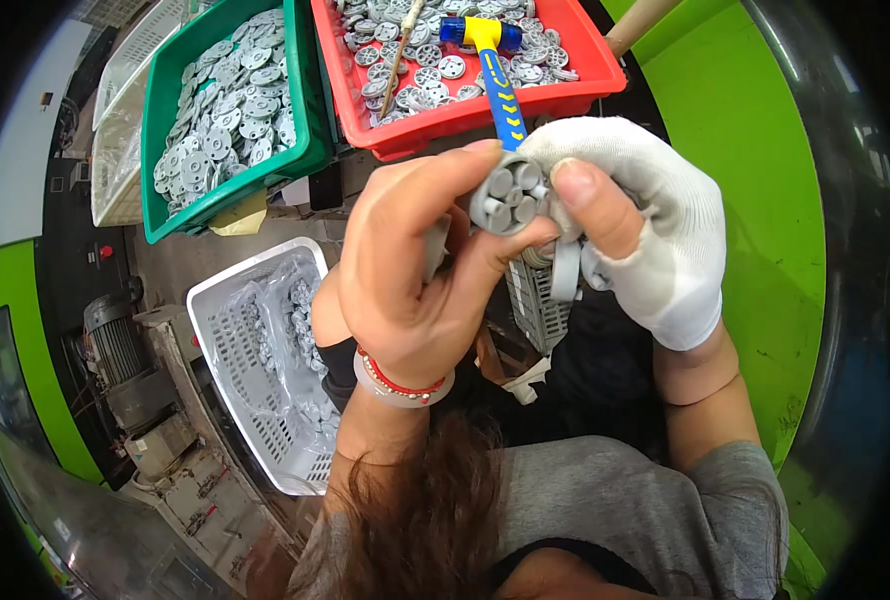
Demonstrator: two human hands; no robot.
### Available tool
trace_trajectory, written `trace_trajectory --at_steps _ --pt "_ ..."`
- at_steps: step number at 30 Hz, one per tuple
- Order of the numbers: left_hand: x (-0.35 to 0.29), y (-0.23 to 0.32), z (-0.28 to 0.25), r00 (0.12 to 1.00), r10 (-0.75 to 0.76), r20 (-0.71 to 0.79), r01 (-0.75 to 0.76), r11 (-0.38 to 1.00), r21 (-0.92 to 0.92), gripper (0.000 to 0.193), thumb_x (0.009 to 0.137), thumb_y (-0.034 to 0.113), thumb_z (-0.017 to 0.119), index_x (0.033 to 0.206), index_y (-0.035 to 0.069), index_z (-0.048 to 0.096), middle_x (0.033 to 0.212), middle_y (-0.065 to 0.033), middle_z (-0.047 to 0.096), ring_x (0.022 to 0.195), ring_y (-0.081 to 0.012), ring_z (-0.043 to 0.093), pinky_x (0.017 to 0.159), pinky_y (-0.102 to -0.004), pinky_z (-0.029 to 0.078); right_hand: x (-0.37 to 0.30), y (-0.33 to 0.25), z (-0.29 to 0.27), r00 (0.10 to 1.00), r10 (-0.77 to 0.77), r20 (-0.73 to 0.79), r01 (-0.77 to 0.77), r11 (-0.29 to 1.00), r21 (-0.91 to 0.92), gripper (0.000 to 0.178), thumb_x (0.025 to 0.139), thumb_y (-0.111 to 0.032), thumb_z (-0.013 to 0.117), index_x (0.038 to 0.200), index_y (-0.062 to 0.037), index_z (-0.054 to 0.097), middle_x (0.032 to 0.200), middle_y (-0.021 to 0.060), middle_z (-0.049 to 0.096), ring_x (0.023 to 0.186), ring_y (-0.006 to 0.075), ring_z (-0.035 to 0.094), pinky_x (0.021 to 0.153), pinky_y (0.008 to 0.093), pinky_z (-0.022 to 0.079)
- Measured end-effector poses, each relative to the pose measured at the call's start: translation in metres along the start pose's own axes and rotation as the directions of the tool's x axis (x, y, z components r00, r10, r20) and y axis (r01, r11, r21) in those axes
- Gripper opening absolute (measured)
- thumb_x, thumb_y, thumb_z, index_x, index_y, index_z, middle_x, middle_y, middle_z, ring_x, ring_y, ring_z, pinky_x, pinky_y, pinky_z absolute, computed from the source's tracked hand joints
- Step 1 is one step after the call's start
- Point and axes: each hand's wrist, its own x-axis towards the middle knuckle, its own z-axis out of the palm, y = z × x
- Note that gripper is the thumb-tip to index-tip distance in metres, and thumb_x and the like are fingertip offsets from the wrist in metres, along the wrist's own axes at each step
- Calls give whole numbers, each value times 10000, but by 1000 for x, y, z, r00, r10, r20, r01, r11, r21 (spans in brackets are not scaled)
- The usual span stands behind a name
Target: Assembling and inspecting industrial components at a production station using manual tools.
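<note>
A round grey plastic part (506, 196) with several small cup-like hollows faces up between my hands. My bare left hand (405, 240), with a bangle and a red beaded bracelet at the wrist, pinches its rim between finger and thumb. Something grey also shows inside the curl of that hand. My right hand (635, 215) wears a white glove with the thumb bare; the thumb presses by the part's right edge. Under the gloved palm hang more grey pieces, among them a ring-shaped piece (565, 270). The gloved fingertips are hidden behind.
A green tray (310, 120) and a red tray (435, 130) hold many grey discs. A blue-and-yellow mallet (500, 90) and a stick (398, 60) lie in the red one. At left stand a white basket (227, 375) of grey pieces and a motor (123, 345); a green panel (740, 160) rises at right.
</note>
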Motion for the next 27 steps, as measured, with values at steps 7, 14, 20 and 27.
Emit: trace_trajectory --at_steps 7,14,20,27 --pt "2 5 1 943 -328 -53 255 817 -517 496 734 -14 697 1168 -29 457 865 -78 574 533 -91 526 440 -183 424 19 18 -19 956 159 246 -290 400 870 309 954 -274 388 1032 13 472 722 12 390 617 129 439 454 213 375" --pt "2 -10 -10 885 -436 -162 265 760 -593 431 766 -9 664 1151 -6 471 858 -85 587 531 -75 512 436 -189 421 45 24 -14 964 56 261 -265 72 962 270 889 -138 487 1113 11 460 1064 83 425 990 196 461 568 233 451" --pt "-22 8 -43 941 -258 -216 138 881 -452 485 742 40 716 1151 28 455 909 -61 573 618 -67 538 463 -170 440 13 8 31 947 97 306 -321 336 885 285 895 -41 438 1173 18 416 975 37 377 743 108 372 443 196 344" --pt "-228 3 -169 320 -736 -596 625 637 -451 376 848 104 610 1179 37 445 834 -35 531 569 -53 486 458 -183 406 -25 132 206 489 560 669 -869 384 313 224 859 -82 545 1073 -31 502 869 47 544 782 178 545 595 297 493"
